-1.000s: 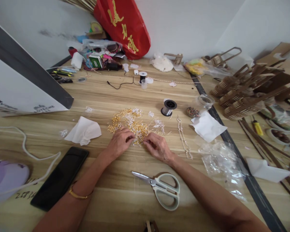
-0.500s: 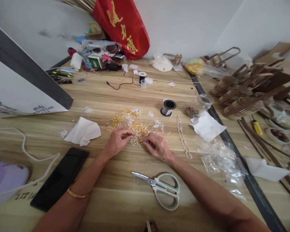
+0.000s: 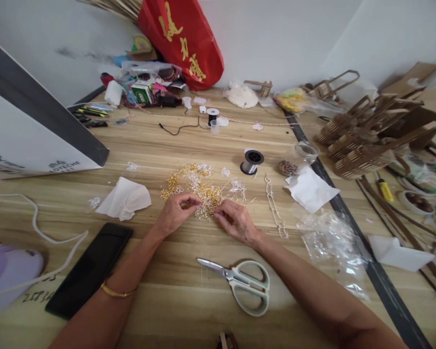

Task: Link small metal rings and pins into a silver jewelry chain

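Observation:
My left hand (image 3: 177,211) is pinched closed at the near left edge of a pile of gold and silver beads (image 3: 210,196). Opposite it, my right hand (image 3: 237,219) is also pinched, its fingertips at the pile's near right side. Whatever lies between the fingers of either hand is too small to name. To the right of the pile are thin pale strands (image 3: 237,188) and a beaded chain (image 3: 273,206) laid out lengthwise. Scissors with pale handles (image 3: 236,281) lie on the table between my forearms.
A wire spool (image 3: 252,162) stands behind the beads. Left are a white tissue (image 3: 124,199) and a black phone (image 3: 89,269). Rightward lie a jar of dark beads (image 3: 292,165), white paper (image 3: 311,189), clear plastic bags (image 3: 334,247) and small woven baskets (image 3: 352,140).
Both hands stay almost in place, still pinched at the bead pile. The whole view has shifted very slightly; nothing else visibly differs.

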### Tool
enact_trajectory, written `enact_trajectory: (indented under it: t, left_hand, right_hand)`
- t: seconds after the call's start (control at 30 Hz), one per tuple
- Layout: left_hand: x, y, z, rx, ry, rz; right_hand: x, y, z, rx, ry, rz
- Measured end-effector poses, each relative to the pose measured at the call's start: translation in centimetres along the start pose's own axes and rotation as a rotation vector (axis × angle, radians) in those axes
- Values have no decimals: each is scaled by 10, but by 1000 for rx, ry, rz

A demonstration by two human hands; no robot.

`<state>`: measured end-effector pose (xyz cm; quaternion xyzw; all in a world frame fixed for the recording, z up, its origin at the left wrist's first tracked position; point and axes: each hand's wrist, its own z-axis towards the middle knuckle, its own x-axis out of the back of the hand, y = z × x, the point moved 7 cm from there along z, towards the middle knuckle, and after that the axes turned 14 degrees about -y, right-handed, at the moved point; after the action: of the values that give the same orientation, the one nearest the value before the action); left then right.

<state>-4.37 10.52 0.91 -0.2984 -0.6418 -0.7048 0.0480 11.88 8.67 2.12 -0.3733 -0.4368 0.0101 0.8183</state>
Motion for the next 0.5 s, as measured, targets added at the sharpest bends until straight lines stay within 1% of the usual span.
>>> enact_trajectory:
  t: [0.1, 0.23, 0.37, 0.5]
  left_hand:
    - [1, 5, 0, -4, 28, 107]
    - [-3, 9, 1, -90, 51, 302]
    - [-11, 8, 0, -138, 21, 474]
    - [-17, 12, -2, -156, -10, 553]
  right_hand:
    - [0, 0, 0, 0, 2, 4]
    - [0, 0, 0, -3, 4, 11]
    - [1, 0, 0, -3, 2, 5]
    - [0, -1, 0, -2, -1, 4]
